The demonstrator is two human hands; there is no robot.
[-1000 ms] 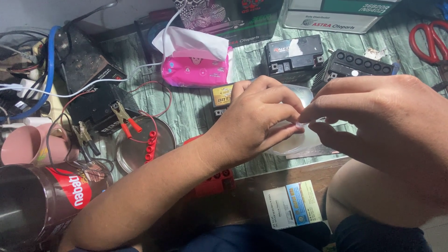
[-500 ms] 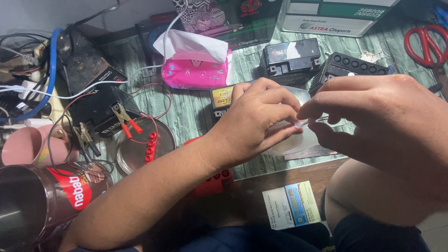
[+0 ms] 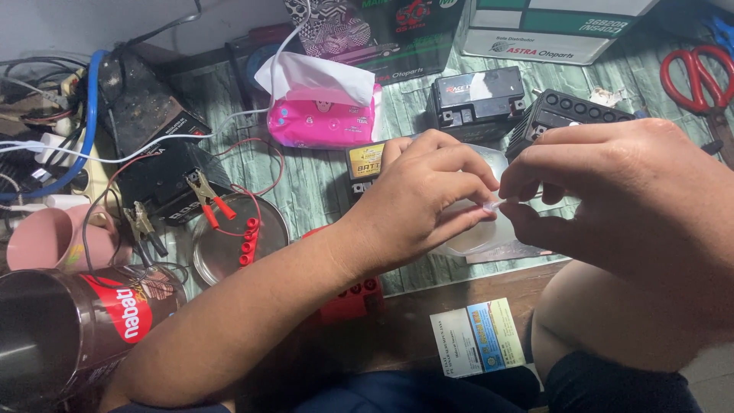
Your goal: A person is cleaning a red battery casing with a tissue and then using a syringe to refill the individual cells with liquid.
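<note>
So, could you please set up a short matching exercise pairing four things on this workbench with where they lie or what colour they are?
Things:
1. scissors
2. tissue pack
3. mug
4. small clear piece

Descriptions:
A. pinched between the left hand and right hand
B. pale pink, at the left edge
C. red handles, top right corner
D. bright pink, a white tissue sticking out

Pairs: 1-C, 2-D, 3-B, 4-A

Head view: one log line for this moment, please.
left hand: pinching small clear piece | right hand: pinching same piece | below: clear plastic container | nearby: black battery, pink tissue pack
</note>
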